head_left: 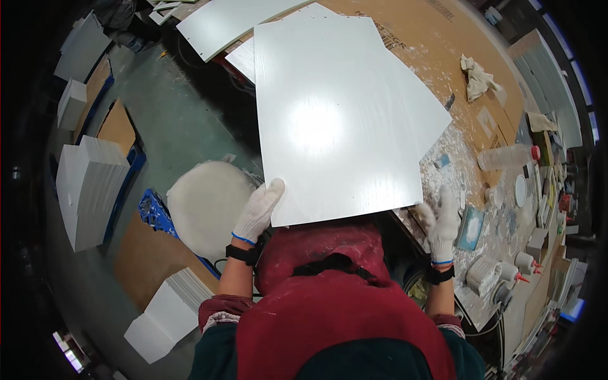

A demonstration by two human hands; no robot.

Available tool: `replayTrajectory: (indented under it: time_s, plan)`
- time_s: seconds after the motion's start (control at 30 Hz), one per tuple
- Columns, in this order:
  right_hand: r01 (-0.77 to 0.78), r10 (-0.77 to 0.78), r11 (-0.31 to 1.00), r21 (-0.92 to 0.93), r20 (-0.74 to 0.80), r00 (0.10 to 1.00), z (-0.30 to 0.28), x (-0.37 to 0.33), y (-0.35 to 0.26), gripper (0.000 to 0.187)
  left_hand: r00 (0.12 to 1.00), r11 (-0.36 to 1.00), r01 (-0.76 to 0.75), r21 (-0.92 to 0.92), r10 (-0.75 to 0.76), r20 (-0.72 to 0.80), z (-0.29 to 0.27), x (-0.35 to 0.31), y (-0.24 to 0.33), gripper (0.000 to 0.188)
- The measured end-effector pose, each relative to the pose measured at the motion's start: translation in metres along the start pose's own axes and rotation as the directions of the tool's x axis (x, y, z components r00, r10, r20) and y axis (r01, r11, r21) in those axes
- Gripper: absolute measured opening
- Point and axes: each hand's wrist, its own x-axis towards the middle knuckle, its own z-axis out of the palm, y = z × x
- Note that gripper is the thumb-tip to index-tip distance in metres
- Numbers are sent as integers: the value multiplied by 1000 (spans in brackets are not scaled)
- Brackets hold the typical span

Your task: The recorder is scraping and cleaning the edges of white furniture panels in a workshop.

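A glossy white panel [329, 120] lies before me, its near edge reaching over my lap. My left hand [258, 211], in a white knitted glove, is closed on the panel's near left corner, thumb on top and fingers hidden underneath. Beside the near right corner is my gloved right hand [441, 221], empty, with its fingers stretched out and the thumb apart. Another white panel [427, 120] sits askew under the first, its corner sticking out to the right.
Cardboard [437, 38] covers the dusty bench, with a crumpled cloth [478, 79] on it. At right are a clear bottle [506, 157], a blue block [470, 228] and red-tipped glue bottles [512, 272]. Stacked white panels [92, 190] and a round whitish seat [212, 202] stand left.
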Motion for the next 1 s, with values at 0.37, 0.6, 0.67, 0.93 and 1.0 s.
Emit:
replayTrajectory:
  time_s: [0.37, 0.6, 0.67, 0.93, 1.0]
  plan:
    - [-45, 37, 999, 5, 517, 855, -1, 31, 3, 21, 997, 995, -81, 49, 81, 8, 1, -4, 4, 56]
    - [-283, 176, 941, 184, 447, 877, -8, 21, 36, 36, 999, 998, -52, 42, 52, 6, 4, -5, 11, 53]
    - [-251, 206, 963, 97, 336, 919, -12, 15, 28, 43, 999, 998, -44, 42, 44, 8, 3, -6, 12, 52]
    - [152, -142, 973, 174, -72, 987, 1, -1, -105, 53, 998, 998, -55, 3, 55, 17, -7, 10, 6, 50]
    - [163, -212, 923, 349, 109, 971, 6, 7, -130, 56, 1000, 1000, -12, 27, 12, 28, -12, 23, 10, 49]
